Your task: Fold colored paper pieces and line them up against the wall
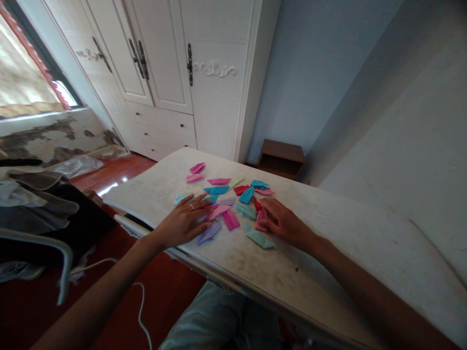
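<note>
Several folded paper pieces, in pink, blue, green, purple and red, lie scattered on the white table (226,257). My left hand (185,218) is laid flat with its fingers spread, a ring on one finger. Its fingertips rest at the edge of a light pink folded paper (219,211) and near a purple folded paper (209,233). Thumb and fingers of my right hand (286,223) close around a rosy pink folded paper (261,221), which they partly hide. Just below it lies a pale green folded paper (259,237); a red folded paper (257,203) touches its upper side.
White wardrobe doors (219,43) stand behind the table, with a small brown cabinet (282,150) on the floor by the wall. To the left is a chair (65,248) with dark cloth on it. A white cable (142,306) crosses the red floor.
</note>
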Demonstrator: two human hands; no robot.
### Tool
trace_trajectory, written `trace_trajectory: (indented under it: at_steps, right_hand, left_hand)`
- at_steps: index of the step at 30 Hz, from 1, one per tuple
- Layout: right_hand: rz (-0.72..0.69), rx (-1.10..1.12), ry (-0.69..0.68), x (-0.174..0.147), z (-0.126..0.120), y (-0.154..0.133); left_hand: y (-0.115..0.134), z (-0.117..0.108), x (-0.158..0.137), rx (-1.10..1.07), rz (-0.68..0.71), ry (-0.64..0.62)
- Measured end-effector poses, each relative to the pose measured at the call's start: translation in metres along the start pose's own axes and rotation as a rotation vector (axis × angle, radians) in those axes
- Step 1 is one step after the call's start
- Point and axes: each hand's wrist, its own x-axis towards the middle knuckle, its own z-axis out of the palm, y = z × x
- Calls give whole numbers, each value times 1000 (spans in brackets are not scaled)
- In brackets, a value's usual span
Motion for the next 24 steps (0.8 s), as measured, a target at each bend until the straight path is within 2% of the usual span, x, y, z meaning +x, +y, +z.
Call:
trace_trajectory:
  at_steps: [3,6,10,13,18,24]
  right_hand:
    - [-32,4,26,12,-2,3]
    - [-79,-67,-25,28,2,2]
    - [-106,-181,-125,44,10,-6]
    - [-122,-159,-130,46,11,-7]
    - [-105,73,43,39,0,-1]
    - [118,501,210,41,-17,5]
  left_hand:
    - [6,-2,-2,7,-27,-64]
    - [13,0,1,33,-74,-95]
    - [17,4,9,101,-103,-96]
    - [17,5,14,114,-85,-89]
    - [15,3,18,168,-104,-134]
    - [8,2,9,250,-174,-123]
